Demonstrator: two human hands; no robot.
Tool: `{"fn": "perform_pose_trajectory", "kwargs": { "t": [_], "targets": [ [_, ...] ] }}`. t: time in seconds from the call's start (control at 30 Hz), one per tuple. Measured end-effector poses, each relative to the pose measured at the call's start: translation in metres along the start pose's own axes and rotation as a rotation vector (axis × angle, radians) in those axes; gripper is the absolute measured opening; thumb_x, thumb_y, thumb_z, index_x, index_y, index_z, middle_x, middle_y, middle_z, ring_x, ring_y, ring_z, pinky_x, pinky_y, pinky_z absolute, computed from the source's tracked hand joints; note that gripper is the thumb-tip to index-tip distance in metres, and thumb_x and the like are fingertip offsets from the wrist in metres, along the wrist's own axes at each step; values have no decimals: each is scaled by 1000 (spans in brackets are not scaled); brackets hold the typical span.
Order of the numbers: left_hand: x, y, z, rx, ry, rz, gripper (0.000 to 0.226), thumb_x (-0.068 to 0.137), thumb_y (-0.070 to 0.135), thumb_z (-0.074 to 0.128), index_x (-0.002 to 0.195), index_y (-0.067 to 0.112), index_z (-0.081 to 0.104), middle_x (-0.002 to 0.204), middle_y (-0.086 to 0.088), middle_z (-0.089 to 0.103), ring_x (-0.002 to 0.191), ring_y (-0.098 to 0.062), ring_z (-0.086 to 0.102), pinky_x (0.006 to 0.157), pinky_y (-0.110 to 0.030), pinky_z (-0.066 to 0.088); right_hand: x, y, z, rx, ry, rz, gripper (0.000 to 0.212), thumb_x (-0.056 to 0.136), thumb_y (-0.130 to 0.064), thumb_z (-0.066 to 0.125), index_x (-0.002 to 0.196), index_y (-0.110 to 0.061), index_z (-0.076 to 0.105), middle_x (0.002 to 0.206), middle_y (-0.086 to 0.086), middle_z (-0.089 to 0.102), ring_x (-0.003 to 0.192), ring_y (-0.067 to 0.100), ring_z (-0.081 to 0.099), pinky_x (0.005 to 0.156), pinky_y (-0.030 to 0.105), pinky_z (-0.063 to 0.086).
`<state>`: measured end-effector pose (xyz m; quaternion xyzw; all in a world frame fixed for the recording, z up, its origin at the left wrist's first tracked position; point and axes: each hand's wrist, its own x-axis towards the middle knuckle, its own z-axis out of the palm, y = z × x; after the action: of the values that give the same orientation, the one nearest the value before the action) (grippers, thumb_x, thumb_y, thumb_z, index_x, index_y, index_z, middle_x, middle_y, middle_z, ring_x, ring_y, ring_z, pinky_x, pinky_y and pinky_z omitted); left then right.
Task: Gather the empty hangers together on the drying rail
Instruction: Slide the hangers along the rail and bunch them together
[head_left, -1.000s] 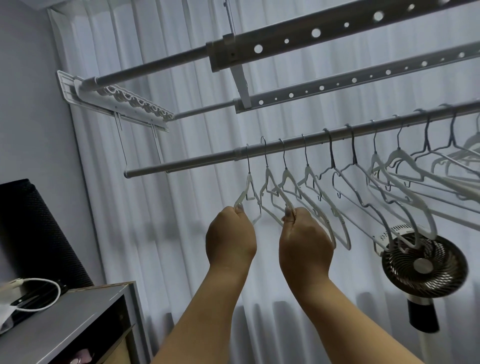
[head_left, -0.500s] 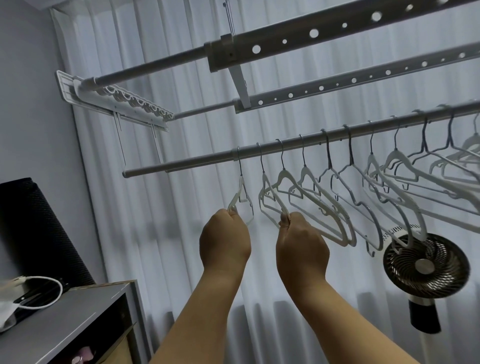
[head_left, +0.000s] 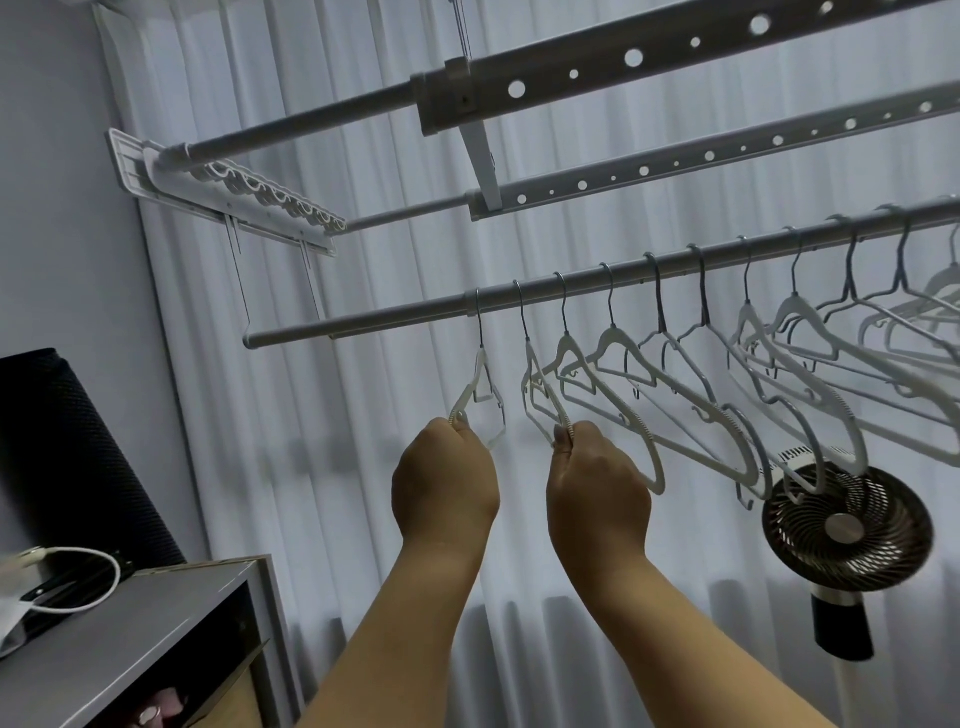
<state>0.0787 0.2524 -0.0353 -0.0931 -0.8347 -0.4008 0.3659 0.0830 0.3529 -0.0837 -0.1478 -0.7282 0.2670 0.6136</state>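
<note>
A grey drying rail (head_left: 363, 325) runs from the left up to the right edge. Several empty white and grey hangers (head_left: 701, 395) hang along it, spaced apart. My left hand (head_left: 444, 480) pinches the lower end of the leftmost white hanger (head_left: 480, 379). My right hand (head_left: 597, 491) grips the shoulder end of the second hanger (head_left: 535, 384), a little to the right. Both hangers stay hooked on the rail with a gap between them.
Two perforated rails (head_left: 649, 57) hang above, joined to a white end bracket (head_left: 228, 192). White curtains fill the back. A fan (head_left: 847, 525) stands low at the right. A grey cabinet (head_left: 156, 623) with a white cable sits at the lower left, beside a black cylinder (head_left: 57, 447).
The leftmost hanger in my left hand has slid left along the rail, away from the second hanger. The hangers further right swing and have spread out.
</note>
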Motion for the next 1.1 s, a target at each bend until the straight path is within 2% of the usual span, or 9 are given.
{"fn": "perform_pose_trajectory", "kwargs": {
  "t": [0.17, 0.4, 0.57, 0.73, 0.9, 1.1],
  "targets": [
    [-1, -2, 1, 20, 13, 6, 42, 103, 30, 29, 96, 7, 62, 82, -5, 65, 71, -22, 58, 65, -25, 48, -1, 0, 2, -7, 26, -18, 18, 91, -15, 57, 76, -7, 60, 58, 6, 61, 49, 18, 40, 49, 22, 28],
    [-1, -5, 1, 24, 46, 2, 41, 103, 28, 28, 99, 7, 63, 89, -8, 69, 73, -22, 56, 65, -25, 45, -3, 0, 2, 1, 17, -22, 19, 92, -16, 55, 77, -7, 62, 61, 5, 62, 52, 15, 38, 47, 13, 16],
    [-2, -4, 0, 10, 50, 18, 39, 103, 27, 29, 100, 6, 62, 88, -6, 67, 71, -19, 52, 65, -24, 44, -4, -1, 2, 27, -11, -8, 20, 94, -20, 51, 82, -7, 63, 71, 6, 62, 57, 15, 41, 54, 21, 29],
    [-1, 2, -3, -32, 83, 35, 40, 102, 27, 29, 102, 6, 63, 92, -8, 68, 73, -18, 53, 68, -23, 44, -5, -1, 0, 30, -67, 2, 24, 96, -22, 45, 92, -6, 63, 83, 9, 61, 62, 16, 44, 55, 22, 32],
    [3, -1, -6, -12, 63, 33, 39, 102, 26, 30, 100, 5, 63, 85, -8, 67, 72, -23, 57, 70, -27, 51, -6, -2, 0, 23, -100, 7, 26, 97, -24, 41, 95, -7, 61, 86, 8, 59, 64, 16, 45, 57, 24, 33],
    [3, -4, -7, -9, 12, 17, 40, 102, 27, 29, 97, 7, 62, 81, -6, 65, 75, -26, 61, 69, -32, 54, -6, -4, -1, 22, -96, 4, 26, 97, -23, 42, 94, -6, 62, 86, 8, 59, 64, 16, 42, 53, 20, 26]
  ]
}}
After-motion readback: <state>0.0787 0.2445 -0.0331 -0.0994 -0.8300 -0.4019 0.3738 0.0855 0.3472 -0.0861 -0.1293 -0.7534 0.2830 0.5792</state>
